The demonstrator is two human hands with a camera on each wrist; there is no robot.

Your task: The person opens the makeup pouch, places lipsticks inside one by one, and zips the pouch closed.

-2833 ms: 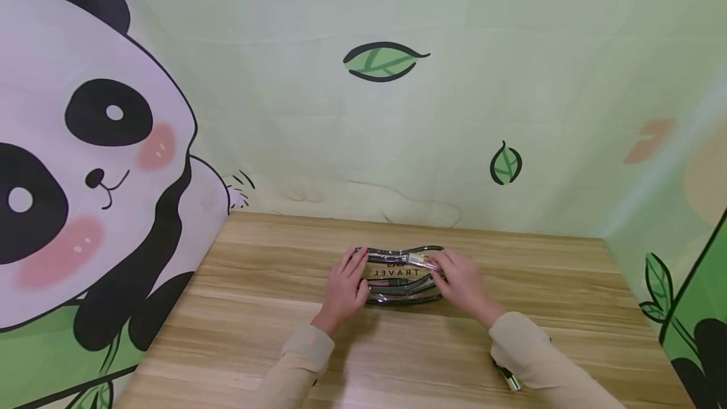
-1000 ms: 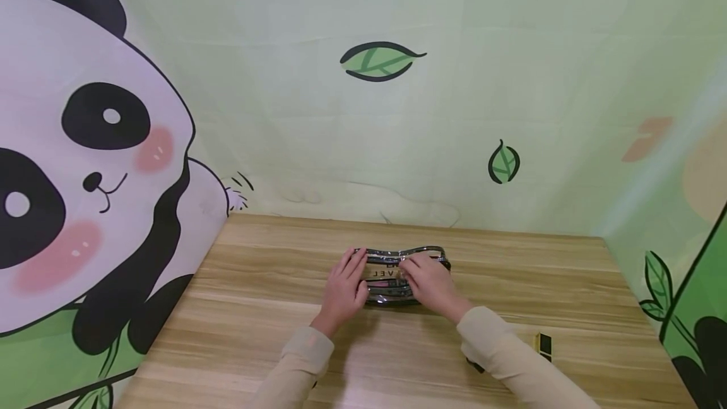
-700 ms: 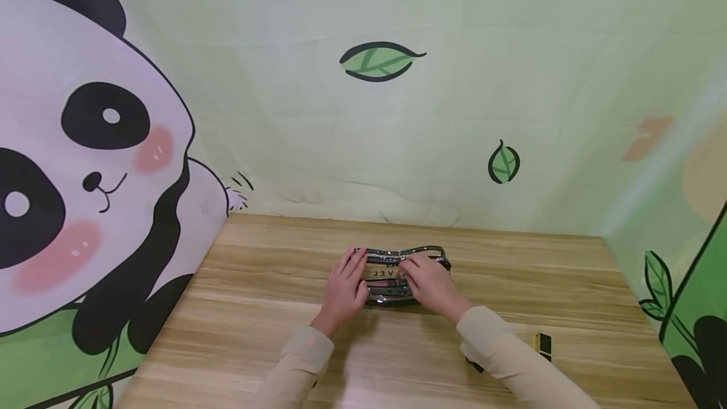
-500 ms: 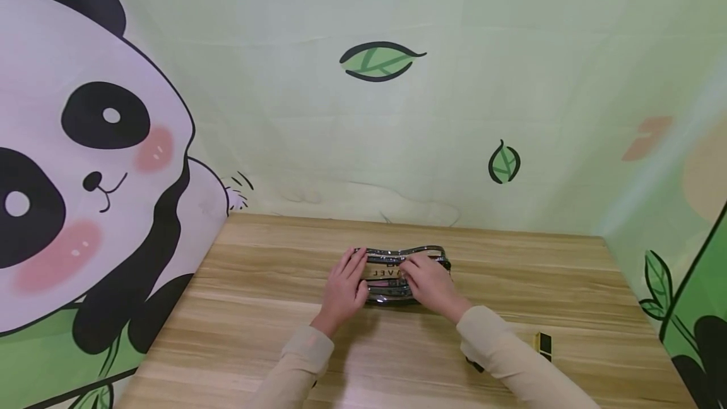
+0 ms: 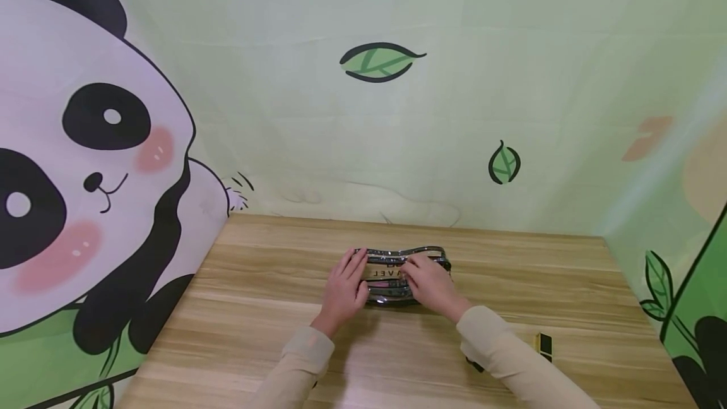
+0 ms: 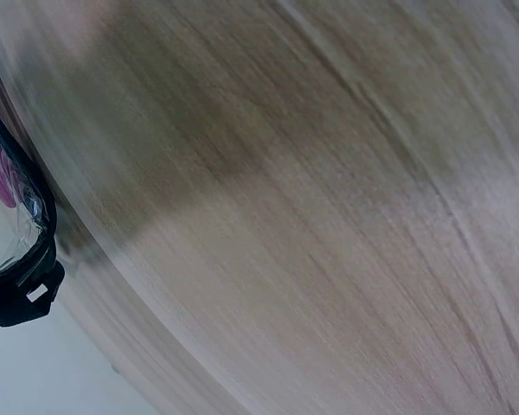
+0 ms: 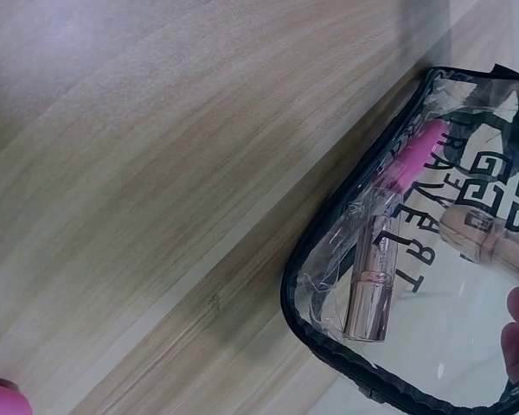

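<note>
A clear cosmetic bag (image 5: 392, 300) with black trim and printed letters lies across the table under both hands. My left hand (image 5: 343, 289) holds its left end, fingers over the far edge and thumb at the near side. At the bag's middle my right hand (image 5: 434, 286) has its fingers bunched on the black trim; the fingertips are partly hidden. Through the plastic, the right wrist view shows a pink-topped item (image 7: 413, 158), a shiny silvery tube (image 7: 374, 268) and a blurred beige-ended item (image 7: 471, 232) near my fingers (image 7: 517, 350).
A black and gold case (image 5: 544, 344) rests on the wooden table (image 5: 272, 251), right of my right sleeve. That sleeve partly covers another dark item (image 5: 474, 365). The right wrist view's lower corner shows a pink object (image 7: 4, 400). A panda-printed cloth (image 5: 284, 112) hangs behind.
Since the earliest frame my right hand has moved left from the bag's right end to its middle, uncovering the black and gold case. Over the last second both hands stay almost still.
</note>
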